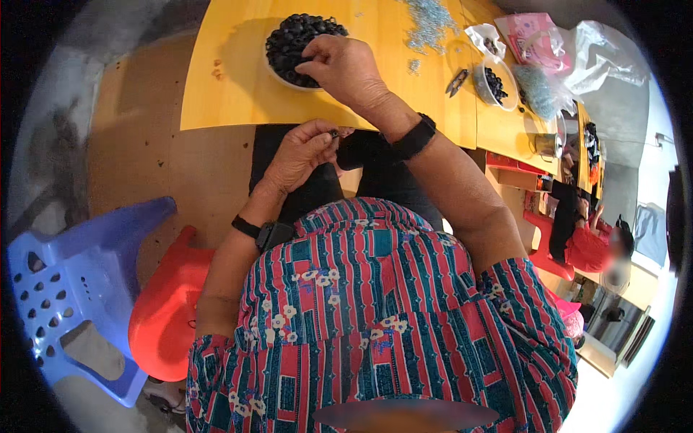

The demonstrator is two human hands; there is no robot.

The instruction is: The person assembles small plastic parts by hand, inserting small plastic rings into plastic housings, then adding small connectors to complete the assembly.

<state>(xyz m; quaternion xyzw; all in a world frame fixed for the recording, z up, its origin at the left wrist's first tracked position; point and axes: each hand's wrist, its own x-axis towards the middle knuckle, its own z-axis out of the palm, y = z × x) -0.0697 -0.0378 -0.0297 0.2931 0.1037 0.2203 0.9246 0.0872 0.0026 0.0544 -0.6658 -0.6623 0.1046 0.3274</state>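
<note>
Yellow table [227,101], black pieces [294,43], snips [457,83], tub [481,89]

smooth wood-look table [224,101], slightly shiny black pieces [292,42], matt cloth shirt [386,289], smooth plastic blue chair [108,252]

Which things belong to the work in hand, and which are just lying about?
Likely the job's:
black pieces in the white bowl, at the right hand
small dark piece in the left hand
perhaps the snips

Likely lying about:
blue plastic chair
pink bag
</note>
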